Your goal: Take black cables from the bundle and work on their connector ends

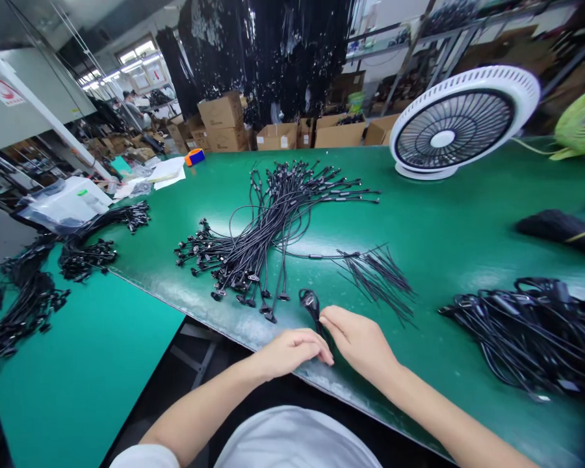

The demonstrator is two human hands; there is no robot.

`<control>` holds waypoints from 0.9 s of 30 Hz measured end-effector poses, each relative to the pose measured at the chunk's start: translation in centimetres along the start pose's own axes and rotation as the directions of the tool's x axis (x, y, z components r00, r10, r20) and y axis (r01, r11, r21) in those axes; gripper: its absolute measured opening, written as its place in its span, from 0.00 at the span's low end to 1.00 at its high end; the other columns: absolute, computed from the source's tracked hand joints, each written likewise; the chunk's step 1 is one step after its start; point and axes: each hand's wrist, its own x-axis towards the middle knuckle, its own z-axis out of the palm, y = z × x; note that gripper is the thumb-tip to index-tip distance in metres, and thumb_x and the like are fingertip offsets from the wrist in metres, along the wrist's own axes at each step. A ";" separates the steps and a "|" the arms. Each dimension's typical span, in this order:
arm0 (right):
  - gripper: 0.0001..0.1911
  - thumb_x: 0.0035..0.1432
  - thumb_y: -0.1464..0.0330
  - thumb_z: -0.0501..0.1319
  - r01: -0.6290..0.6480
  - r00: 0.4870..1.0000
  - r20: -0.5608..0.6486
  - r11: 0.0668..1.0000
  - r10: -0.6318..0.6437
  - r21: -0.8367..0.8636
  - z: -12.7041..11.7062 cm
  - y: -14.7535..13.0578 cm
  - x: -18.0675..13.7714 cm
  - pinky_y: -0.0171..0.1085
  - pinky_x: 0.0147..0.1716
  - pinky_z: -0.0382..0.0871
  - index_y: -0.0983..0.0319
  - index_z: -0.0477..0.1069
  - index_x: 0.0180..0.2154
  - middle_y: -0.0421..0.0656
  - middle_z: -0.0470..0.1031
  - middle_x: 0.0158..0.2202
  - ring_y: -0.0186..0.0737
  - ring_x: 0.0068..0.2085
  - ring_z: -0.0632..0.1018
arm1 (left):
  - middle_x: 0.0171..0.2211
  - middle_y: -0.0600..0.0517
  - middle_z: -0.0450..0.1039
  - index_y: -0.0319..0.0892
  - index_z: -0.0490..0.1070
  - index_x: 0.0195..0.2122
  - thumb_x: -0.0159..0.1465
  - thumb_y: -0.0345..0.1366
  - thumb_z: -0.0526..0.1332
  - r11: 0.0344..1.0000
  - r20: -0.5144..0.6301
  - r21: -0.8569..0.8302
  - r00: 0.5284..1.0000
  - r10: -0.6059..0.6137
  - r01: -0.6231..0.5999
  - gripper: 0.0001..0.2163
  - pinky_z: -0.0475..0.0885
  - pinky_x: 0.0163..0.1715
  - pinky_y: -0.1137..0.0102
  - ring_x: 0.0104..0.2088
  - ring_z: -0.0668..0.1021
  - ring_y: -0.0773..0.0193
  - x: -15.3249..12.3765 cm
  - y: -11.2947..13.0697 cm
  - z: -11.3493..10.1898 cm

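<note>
A short black cable, folded into a small bundle [310, 301], stands out just above my two hands near the table's front edge. My right hand [359, 339] pinches it from the right, thumb and fingers closed. My left hand [292, 352] has its fingers bent together around the bundle's lower end, which they mostly hide. Beyond my hands lies a big spread pile of black cables [268, 224] with connectors at both ends. Thin black cable ties [377, 279] are scattered to the right of this pile.
A heap of bundled black cables [531, 331] lies at right, with a dark banded bundle [563, 231] behind it. A white fan [443, 138] stands at the back right. More cables [22, 299] lie at left, near a clear plastic bin [68, 205] and an orange-blue tape roll [194, 156].
</note>
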 end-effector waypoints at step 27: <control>0.19 0.70 0.61 0.47 0.282 0.959 0.097 0.913 -0.265 -0.295 -1.6 0.4 -2.1 0.40 0.30 0.55 0.63 0.73 0.43 0.44 0.74 0.27 0.40 0.29 0.69 | 0.27 0.47 0.77 0.35 0.73 0.34 0.62 0.45 0.57 0.896 0.074 -0.311 0.948 -0.310 0.317 0.16 0.65 0.17 0.76 0.19 0.74 0.69 1.7 1.0 -2.6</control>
